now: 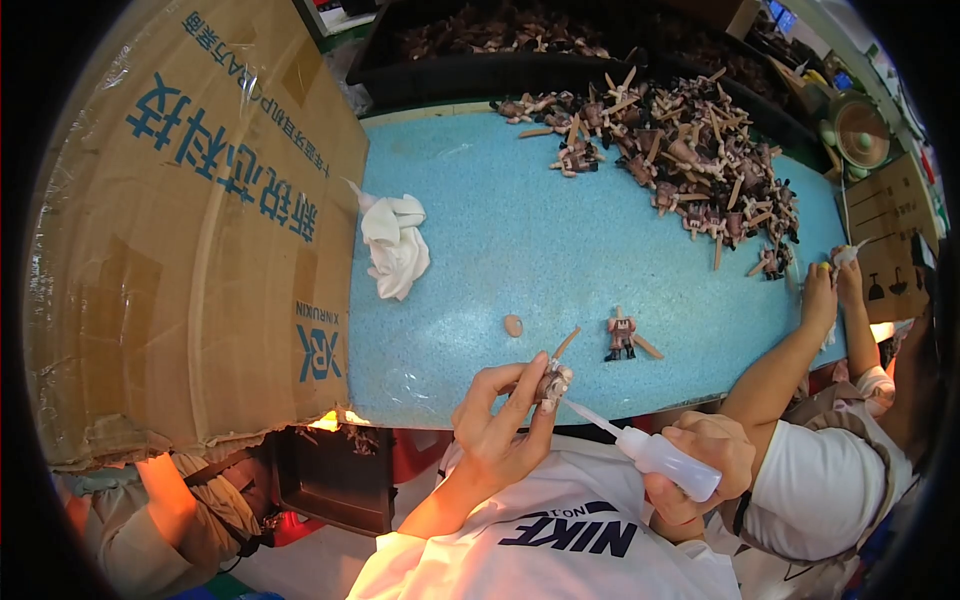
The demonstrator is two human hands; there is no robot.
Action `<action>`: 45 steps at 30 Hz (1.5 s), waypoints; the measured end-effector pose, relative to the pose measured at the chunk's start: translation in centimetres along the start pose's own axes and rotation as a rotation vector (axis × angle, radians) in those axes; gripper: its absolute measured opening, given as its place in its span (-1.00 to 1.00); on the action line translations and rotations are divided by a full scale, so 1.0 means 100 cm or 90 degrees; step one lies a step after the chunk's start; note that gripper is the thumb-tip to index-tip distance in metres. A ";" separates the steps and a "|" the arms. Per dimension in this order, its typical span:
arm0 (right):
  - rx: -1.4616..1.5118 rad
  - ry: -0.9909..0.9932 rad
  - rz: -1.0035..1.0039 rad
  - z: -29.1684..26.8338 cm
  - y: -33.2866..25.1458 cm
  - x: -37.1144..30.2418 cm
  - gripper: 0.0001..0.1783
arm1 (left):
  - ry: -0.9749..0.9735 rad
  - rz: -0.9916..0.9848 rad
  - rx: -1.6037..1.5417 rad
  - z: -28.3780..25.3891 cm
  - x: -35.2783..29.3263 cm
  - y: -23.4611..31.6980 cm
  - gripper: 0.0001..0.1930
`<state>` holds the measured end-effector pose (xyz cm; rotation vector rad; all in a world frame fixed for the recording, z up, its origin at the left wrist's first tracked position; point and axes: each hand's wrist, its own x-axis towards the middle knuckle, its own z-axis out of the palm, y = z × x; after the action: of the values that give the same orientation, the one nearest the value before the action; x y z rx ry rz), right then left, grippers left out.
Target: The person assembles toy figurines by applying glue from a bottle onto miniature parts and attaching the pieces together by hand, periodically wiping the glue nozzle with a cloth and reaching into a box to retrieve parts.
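Note:
My left hand (497,428) is raised at the near edge of the table, its fingers pinching a small figurine (551,386) with a flat tan stick jutting from it. In my right hand (722,452) is a translucent white squeeze bottle (672,464), tilted so its thin nozzle points at the figurine. The nozzle's tip is close to the figurine; whether they touch I cannot tell. Just beyond, a similar small figurine (620,334) in pink and black lies on the blue tabletop (460,230). A small rounded pinkish-brown piece (513,325) rests to its left.
A large cardboard box (200,240) walls off the left side. Beside it lies a crumpled white cloth (396,246). Many figurines form a pile (690,150) at the far right, before black bins (480,75). Another person's hands (820,300) work at the right edge; someone else sits lower left.

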<state>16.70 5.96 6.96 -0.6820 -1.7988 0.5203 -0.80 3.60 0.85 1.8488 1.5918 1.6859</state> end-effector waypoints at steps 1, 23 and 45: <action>-0.006 -0.003 -0.003 0.000 0.000 0.000 -0.67 | 0.000 -0.001 0.001 0.000 -0.001 -0.001 -0.55; -0.005 -0.003 0.001 0.001 -0.005 0.003 -0.66 | -0.001 -0.011 -0.008 0.001 -0.002 0.001 -0.55; 0.004 0.058 0.013 0.000 -0.001 -0.001 -0.65 | -0.011 -0.058 -0.051 0.001 -0.003 0.003 -0.62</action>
<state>16.71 5.77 6.96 -0.7086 -1.7061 0.5004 -0.47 3.26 0.84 1.7217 1.5540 1.6650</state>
